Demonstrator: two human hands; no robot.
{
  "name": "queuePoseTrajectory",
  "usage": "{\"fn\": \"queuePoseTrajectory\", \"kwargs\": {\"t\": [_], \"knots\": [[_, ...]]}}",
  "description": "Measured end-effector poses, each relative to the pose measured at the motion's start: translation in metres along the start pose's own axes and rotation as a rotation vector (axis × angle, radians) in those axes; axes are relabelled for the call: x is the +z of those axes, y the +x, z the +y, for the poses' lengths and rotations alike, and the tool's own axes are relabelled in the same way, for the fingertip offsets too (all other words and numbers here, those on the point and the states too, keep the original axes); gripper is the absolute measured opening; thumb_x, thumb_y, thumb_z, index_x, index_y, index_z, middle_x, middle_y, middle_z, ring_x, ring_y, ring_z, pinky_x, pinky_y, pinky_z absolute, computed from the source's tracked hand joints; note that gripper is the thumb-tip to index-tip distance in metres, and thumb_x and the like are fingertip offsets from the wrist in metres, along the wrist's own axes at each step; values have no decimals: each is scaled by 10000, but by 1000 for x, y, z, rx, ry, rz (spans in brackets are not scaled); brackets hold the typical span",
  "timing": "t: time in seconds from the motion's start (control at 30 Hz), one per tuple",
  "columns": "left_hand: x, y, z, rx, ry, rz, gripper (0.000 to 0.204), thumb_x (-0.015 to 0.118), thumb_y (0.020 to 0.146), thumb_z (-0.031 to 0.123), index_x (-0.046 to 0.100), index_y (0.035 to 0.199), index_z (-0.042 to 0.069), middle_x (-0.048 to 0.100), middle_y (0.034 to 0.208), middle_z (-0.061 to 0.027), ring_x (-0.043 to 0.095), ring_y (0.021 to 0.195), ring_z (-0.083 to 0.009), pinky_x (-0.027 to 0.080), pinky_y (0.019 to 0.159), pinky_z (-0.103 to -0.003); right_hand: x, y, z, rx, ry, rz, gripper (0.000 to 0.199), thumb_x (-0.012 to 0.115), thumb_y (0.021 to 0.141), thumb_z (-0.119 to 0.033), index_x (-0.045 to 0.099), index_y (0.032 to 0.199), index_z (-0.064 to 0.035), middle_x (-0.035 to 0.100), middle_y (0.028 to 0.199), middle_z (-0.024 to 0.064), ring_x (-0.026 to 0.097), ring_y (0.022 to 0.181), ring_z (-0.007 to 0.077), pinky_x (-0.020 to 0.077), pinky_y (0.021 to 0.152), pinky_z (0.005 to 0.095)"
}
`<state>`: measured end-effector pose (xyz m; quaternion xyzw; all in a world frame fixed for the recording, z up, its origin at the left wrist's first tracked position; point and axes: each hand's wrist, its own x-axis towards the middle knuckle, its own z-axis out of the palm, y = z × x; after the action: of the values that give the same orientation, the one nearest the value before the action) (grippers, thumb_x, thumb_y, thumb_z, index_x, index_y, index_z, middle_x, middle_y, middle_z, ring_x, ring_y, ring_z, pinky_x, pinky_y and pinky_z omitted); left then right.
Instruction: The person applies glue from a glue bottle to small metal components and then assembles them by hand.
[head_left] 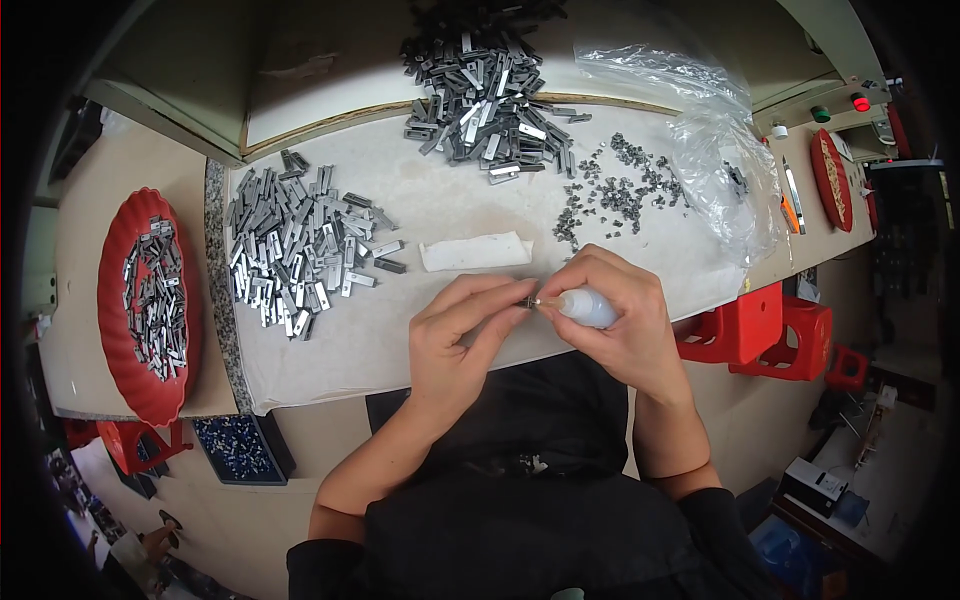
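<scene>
My left hand [455,335] pinches a small dark metal piece [530,303] between thumb and fingertips, in front of my body at the near edge of the table. Most of that piece is hidden by the fingers. My right hand [630,325] is closed around a small translucent white squeeze bottle [588,308], tilted with its nozzle pointing left, right at the piece. Just beyond my hands lies a folded white cloth or paper strip [477,251]. To the left spreads a pile of flat grey metal pieces [300,250]; farther back sits a heap of similar ones [480,115].
Tiny dark metal parts [620,190] lie scattered at the right, beside a clear plastic bag [725,180]. A red scalloped tray [115,310] of metal pieces stands far left. An orange-handled cutter [790,213] lies far right. Red stools [755,325] stand below the table.
</scene>
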<state>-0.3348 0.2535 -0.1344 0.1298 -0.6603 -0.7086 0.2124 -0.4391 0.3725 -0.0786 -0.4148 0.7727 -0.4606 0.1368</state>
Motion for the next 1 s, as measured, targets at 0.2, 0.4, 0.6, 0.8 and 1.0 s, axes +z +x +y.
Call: {"fn": "queuePoseTrajectory", "kwargs": {"t": [0.2,0.4,0.6,0.8,1.0], "knots": [[-2,-2,6,10,38,2,244,598,729,-52,635,959,22,602,877,-81,577,768,-133,455,661,-216,0,0,-3,-17,4,-8,181,640,622,5,563,782,-25,543,704,80,555,630,241,434,547,287],[2,-4,2,49,53,20,248,599,730,-52,634,963,24,603,865,-84,579,748,-133,455,641,-211,2,-3,0,20,8,-10,190,639,616,11,564,787,-22,561,721,83,566,651,248,442,563,291],[1,8,-1,120,115,15,245,586,725,-81,634,946,13,601,852,-94,584,732,-146,464,633,-223,3,6,3,57,33,2,188,637,611,11,568,783,-16,566,711,91,571,657,251,443,571,295],[-18,-4,20,166,294,23,158,571,730,-48,640,866,-7,599,867,-128,586,803,-227,464,712,-293,16,8,-13,59,-75,-35,164,632,627,-25,570,778,-13,572,716,119,560,650,291,436,581,312],[11,-5,1,141,-22,18,198,530,792,10,592,979,-7,606,829,-109,565,631,-176,444,590,-265,28,-23,9,178,110,270,107,584,726,30,482,719,-2,493,643,39,439,603,94,375,566,221]]}}
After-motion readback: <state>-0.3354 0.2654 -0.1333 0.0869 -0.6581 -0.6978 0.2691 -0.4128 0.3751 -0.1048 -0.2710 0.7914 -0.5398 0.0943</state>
